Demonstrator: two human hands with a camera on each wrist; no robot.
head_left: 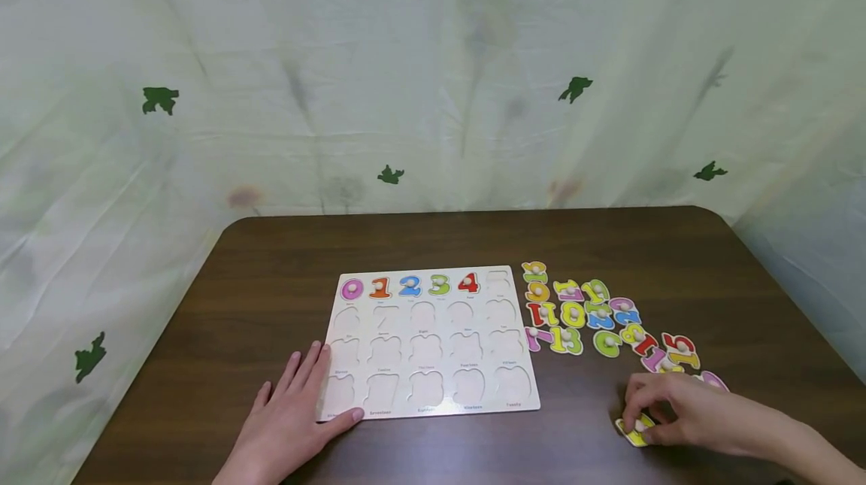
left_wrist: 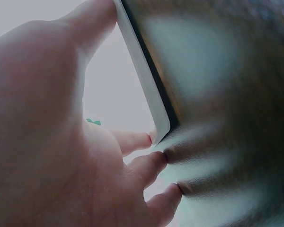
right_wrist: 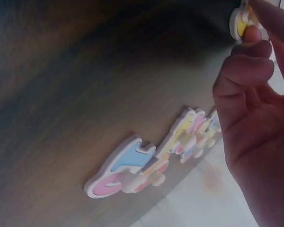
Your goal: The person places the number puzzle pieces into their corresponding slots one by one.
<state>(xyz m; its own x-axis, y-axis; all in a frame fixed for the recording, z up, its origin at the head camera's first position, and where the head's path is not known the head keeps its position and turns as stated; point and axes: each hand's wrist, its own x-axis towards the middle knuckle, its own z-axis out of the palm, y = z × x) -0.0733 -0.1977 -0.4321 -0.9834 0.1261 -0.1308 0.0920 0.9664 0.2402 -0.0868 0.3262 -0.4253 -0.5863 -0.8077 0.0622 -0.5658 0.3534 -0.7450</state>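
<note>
Board [head_left: 446, 347], flat and recessed, touches outspread left hand [head_left: 289, 413]; right hand [head_left: 679, 411] pinches a knobbed yellow piece [head_left: 634, 438]

Room beyond board [head_left: 405, 350], number pieces [head_left: 599, 316] crowding right

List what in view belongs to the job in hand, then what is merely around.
In the job:
number board
left hand, touching the board's edge
yellow piece, pinched by the right hand
loose number pieces

Merely around:
brown table
leaf-patterned cloth
</note>
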